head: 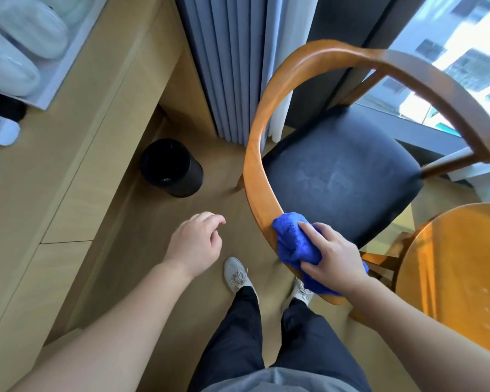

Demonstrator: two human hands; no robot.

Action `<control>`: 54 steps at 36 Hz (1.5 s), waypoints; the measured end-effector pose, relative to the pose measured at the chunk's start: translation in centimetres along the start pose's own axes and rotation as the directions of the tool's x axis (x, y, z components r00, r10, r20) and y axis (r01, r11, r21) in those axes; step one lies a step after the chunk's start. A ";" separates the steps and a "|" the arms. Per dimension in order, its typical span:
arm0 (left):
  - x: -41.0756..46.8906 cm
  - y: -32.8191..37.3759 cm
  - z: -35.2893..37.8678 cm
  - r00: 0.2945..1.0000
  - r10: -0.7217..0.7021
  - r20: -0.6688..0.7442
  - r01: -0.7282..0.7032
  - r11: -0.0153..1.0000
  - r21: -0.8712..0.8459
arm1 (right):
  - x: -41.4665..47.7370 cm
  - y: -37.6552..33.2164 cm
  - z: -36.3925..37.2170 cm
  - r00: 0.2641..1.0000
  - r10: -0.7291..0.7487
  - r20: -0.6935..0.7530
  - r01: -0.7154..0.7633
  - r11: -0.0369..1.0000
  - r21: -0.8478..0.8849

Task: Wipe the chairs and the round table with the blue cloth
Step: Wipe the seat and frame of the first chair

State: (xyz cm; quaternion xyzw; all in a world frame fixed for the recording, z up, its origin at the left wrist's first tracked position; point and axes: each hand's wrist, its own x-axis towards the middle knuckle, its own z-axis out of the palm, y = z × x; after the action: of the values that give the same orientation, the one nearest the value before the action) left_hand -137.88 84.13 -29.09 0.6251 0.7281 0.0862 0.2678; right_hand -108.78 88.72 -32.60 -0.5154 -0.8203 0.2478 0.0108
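— While the fingers (309, 226) of the right hand (333, 254) are clamped on the blue cloth (293, 240), where does the cloth sit?
— Bunched against the chair's curved wooden back rail (256, 165), near its lower end, beside the dark seat (343, 176).
— And the left hand (195, 241)?
— It hangs over the floor (142, 236), holding nothing, its fingers loosely curled and slightly apart.
— The round counter (458, 278)?
— At the right edge, just beside the chair. A black bin (171, 168) stands on the floor, left of the chair.
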 end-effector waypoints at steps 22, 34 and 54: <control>1.7 -0.5 0.4 1.000 -0.003 -0.013 0.003 1.000 -0.007 | 2.4 -2.0 4.8 0.975 0.203 0.094 -0.198 0.979 -0.058; 2.8 -1.6 -0.2 0.999 0.008 -0.051 -0.010 0.999 -0.033 | 10.0 -6.0 4.9 0.964 0.263 0.046 -0.261 0.964 -0.042; 4.4 -3.5 -1.1 0.986 -0.126 -0.110 0.118 0.990 -0.082 | 20.3 -8.8 4.3 0.934 0.358 0.003 -0.358 0.934 0.009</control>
State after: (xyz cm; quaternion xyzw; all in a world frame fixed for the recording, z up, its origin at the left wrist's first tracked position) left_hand -141.80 87.83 -31.02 0.5628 0.7754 0.1329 0.2536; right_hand -126.81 101.22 -37.53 -0.6560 -0.7115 0.2498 -0.0324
